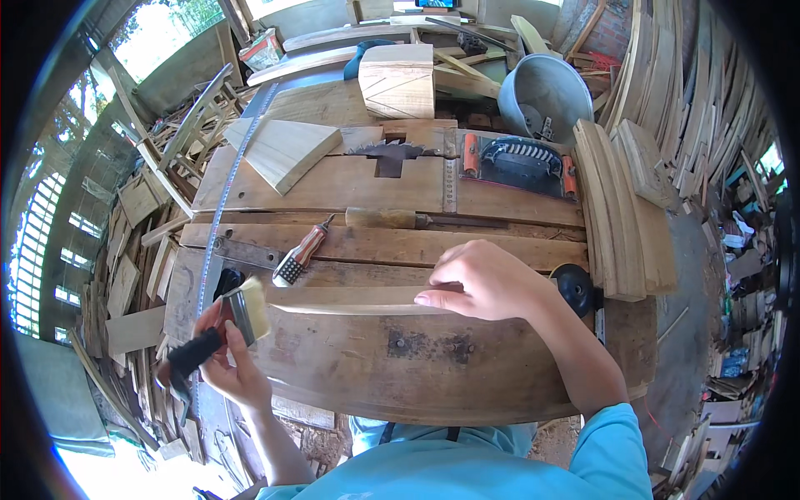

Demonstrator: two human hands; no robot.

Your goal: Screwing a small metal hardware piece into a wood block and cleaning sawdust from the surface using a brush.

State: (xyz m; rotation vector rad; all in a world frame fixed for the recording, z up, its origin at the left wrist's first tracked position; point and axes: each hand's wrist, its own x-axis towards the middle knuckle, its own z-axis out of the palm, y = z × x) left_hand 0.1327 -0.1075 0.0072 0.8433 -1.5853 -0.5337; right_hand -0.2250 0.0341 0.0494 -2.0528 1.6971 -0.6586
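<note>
1. Left hand (229,362) is low at the bench's left edge, fingers wrapped tight round the black handle of a brush (225,321); the pale bristles point up and to the right.
2. The brush is off the wood, its bristles just left of the near end of a thin curved strip (350,302) lying across the bench (375,367).
3. Right hand (483,279) is down on that strip's right end, fingers curled together and pressing it flat against the boards; the thumb tip shows at the strip's near edge.
4. Just behind the strip lies a wire brush (302,257) with a striped handle, angled up to the right, resting on a metal square (246,252).
5. A tape measure (227,192) runs up the bench's left side in a long line.
6. Further back, a wooden-handled file (417,219) lies crosswise.
7. A saw blade (390,150) pokes up through the bench top in the middle, and to its right sits a black power sander (518,162) with orange ends.
8. A pale wedge board (283,150) lies left of the blade, another block (398,79) behind it.
9. On the right edge, a stack of curved slats (621,208) stands well apart from the left hand; a black knob (575,287) sits just beside the right wrist.
10. A grey metal bucket (546,96) lies tipped at the back right.
</note>
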